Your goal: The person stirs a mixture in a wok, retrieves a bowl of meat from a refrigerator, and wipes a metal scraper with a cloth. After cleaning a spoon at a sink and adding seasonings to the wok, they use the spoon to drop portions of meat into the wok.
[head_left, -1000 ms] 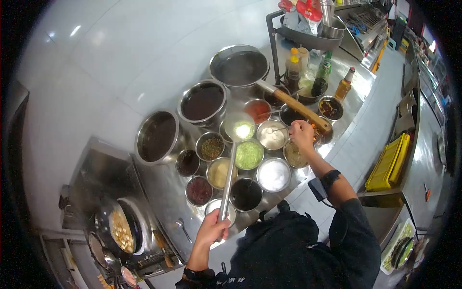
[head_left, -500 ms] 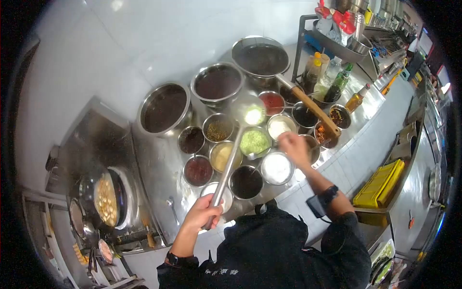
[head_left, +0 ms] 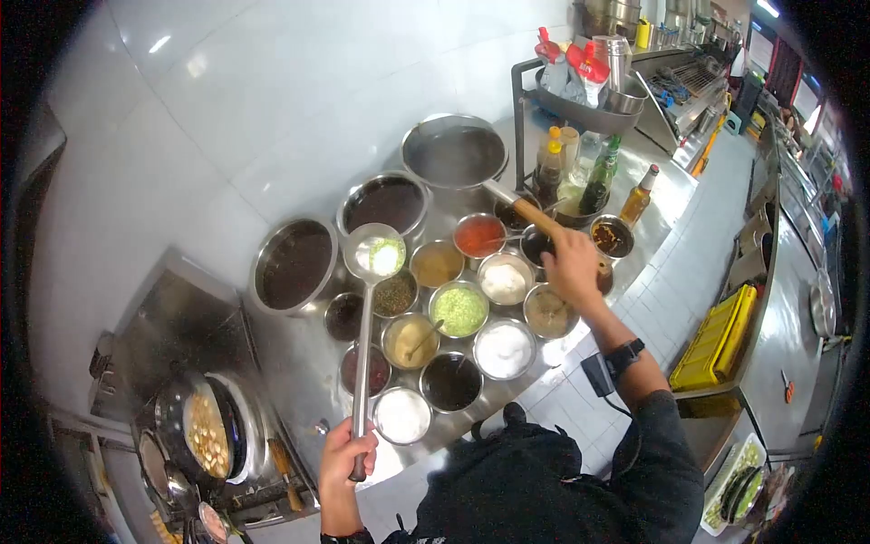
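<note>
My left hand is closed around the dark handle end of a long metal ladle. The ladle's bowl holds white and green bits and hangs over the bowls of seasoning, near a large pot of dark liquid. My right hand is wrapped round the end of a wooden handle, which belongs to a pan at the back. Below the ladle and my right hand lie bowls of chopped green pieces, white powder and red sauce.
A wok with pale pieces in liquid stands on the stove at lower left. Bottles and a black rack are at the back right. A yellow crate sits on the right counter.
My left hand and the ladle have moved left relative to the bowls. My right hand has moved from beside the white-filled bowl to the wooden handle and taken hold of it. The camera view has shifted.
</note>
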### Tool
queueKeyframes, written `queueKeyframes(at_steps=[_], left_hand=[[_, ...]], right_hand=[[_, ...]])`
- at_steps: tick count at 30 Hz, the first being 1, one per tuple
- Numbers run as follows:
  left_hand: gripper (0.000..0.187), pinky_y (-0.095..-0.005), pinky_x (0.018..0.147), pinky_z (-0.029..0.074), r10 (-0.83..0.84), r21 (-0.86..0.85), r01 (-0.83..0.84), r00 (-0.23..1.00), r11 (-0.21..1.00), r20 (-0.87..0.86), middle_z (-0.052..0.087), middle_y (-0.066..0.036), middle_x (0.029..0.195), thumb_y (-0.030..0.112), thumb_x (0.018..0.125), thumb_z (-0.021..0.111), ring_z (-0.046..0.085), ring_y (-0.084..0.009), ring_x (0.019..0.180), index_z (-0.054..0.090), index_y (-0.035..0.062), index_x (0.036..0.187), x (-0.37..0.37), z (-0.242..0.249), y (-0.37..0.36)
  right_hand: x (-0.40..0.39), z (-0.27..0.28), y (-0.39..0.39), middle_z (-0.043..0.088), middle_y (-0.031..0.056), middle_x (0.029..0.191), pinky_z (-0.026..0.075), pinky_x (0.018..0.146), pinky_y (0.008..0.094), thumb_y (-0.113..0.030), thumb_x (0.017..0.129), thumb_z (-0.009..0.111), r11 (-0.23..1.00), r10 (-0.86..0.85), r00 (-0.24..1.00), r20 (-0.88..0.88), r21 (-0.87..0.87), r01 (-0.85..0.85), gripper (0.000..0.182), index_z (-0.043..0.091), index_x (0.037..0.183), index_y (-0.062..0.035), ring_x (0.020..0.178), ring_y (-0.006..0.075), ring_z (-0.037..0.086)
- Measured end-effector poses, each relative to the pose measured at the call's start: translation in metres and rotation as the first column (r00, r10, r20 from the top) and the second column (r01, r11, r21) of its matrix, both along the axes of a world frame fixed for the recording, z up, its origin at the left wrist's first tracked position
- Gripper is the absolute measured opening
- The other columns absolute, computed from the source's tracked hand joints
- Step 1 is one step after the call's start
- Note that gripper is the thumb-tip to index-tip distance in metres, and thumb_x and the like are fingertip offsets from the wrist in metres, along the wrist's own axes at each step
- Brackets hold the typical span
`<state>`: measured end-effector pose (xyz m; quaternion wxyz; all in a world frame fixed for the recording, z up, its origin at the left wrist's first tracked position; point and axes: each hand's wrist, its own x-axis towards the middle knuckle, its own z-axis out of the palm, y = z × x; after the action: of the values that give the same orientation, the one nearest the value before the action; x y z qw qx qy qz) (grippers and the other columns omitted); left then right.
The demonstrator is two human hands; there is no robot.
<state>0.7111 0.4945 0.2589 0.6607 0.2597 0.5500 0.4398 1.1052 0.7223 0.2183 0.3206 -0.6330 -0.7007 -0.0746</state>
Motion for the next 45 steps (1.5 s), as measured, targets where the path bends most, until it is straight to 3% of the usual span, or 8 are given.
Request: queueKeyframes(at_steps=[6,15,19,26,31,34,38,45], left_hand=[[0.022,-0.0244,0.029,0.036,0.053,0.01,-0.054,0.996,0.998,0.077,0.047,-0.007,0.056,-0.003,0.07,0.054,0.045,-0.0136,0.036,0.048,-0.0038,0.091,0.016,0.011,0.012],[0.024,-0.0246,0.033,0.036,0.236,-0.058,-0.229,0.948,0.972,0.213,0.049,-0.007,0.059,-0.002,0.073,0.055,0.046,-0.0136,0.039,0.049,-0.0038,0.096,0.05,0.025,-0.006],[0.022,-0.0251,0.032,0.034,0.338,-0.044,-0.339,0.9,0.94,0.275,0.052,-0.006,0.06,-0.002,0.072,0.055,0.046,-0.0128,0.037,0.052,-0.0037,0.093,0.059,0.029,-0.029],[0.024,-0.0241,0.039,0.041,0.405,0.128,-0.465,0.853,0.876,0.329,0.049,-0.001,0.067,0.009,0.081,0.057,0.051,-0.0109,0.05,0.049,0.0039,0.103,0.016,0.025,-0.091],[0.023,-0.0256,0.042,0.045,0.432,0.284,-0.501,0.86,0.818,0.272,0.051,-0.004,0.071,0.019,0.089,0.051,0.054,-0.0134,0.053,0.049,0.0027,0.104,-0.053,0.02,-0.17],[0.03,-0.0258,0.044,0.047,0.513,0.54,-0.365,0.846,0.758,-0.148,0.055,-0.007,0.077,0.03,0.093,0.044,0.057,-0.0145,0.057,0.051,0.002,0.102,-0.107,-0.006,-0.221],[0.038,-0.0221,0.05,0.049,0.268,0.196,-0.236,0.95,0.952,-0.162,0.059,-0.003,0.077,0.038,0.093,0.042,0.059,-0.0108,0.064,0.056,0.003,0.098,-0.166,-0.058,-0.309],[0.043,-0.0463,0.085,0.043,0.364,0.197,-0.452,0.319,0.87,-0.875,0.056,-0.02,0.104,0.025,0.077,0.06,0.054,-0.0354,0.099,0.051,0.0024,0.112,-0.215,-0.283,-0.38]], right_hand=[[0.05,-0.027,-0.009,0.06,0.0128,0.093,0.032,0.087,0.0509,-0.034,0.076,0.062,0.942,-0.174,0.962,0.208,-0.251,0.225,0.049,0.046,0.112,-0.0037,0.087,0.0318,0.057],[-0.024,0.011,-0.035,0.056,0.0132,0.087,0.042,0.073,0.0401,-0.005,0.072,0.063,0.917,0.396,0.894,-0.21,0.138,-0.374,0.024,0.056,0.095,-0.0039,0.081,0.0307,0.053],[-0.116,0.024,-0.072,0.063,0.0104,0.089,0.048,0.069,0.0286,-0.005,0.079,0.059,0.61,0.645,0.537,-0.544,-0.056,-0.79,0.02,0.058,0.098,0.0002,0.075,0.02,0.06],[-0.283,0.034,-0.187,0.056,0.0062,0.105,0.043,0.078,0.0246,-0.021,0.092,0.047,-0.303,0.281,0.072,-0.957,-0.159,-0.94,0.034,0.047,0.118,0.0,0.091,0.0119,0.053],[-0.394,0.057,-0.278,0.058,0.0116,0.098,0.046,0.077,0.0302,-0.015,0.088,0.05,-0.334,-0.226,0.221,-0.949,-0.138,-0.932,0.02,0.051,0.101,-0.0009,0.088,0.0194,0.056],[-0.453,0.044,-0.322,0.058,0.0128,0.083,0.049,0.077,0.037,-0.011,0.082,0.052,-0.283,-0.358,0.169,-0.918,-0.066,-0.957,0.016,0.052,0.092,0.0004,0.089,0.0276,0.058],[-0.543,0.013,-0.328,0.055,0.0095,0.073,0.048,0.071,0.0327,-0.016,0.078,0.052,-0.417,-0.443,0.182,-0.878,0.022,-0.909,0.015,0.05,0.081,-0.0013,0.073,0.0216,0.057],[-0.637,-0.025,-0.3,0.052,0.0027,0.06,0.043,0.049,0.0254,-0.015,0.08,0.058,-0.108,0.504,0.487,-0.713,-0.612,-0.784,0.013,0.052,0.078,-0.0033,0.052,0.0124,0.051]])
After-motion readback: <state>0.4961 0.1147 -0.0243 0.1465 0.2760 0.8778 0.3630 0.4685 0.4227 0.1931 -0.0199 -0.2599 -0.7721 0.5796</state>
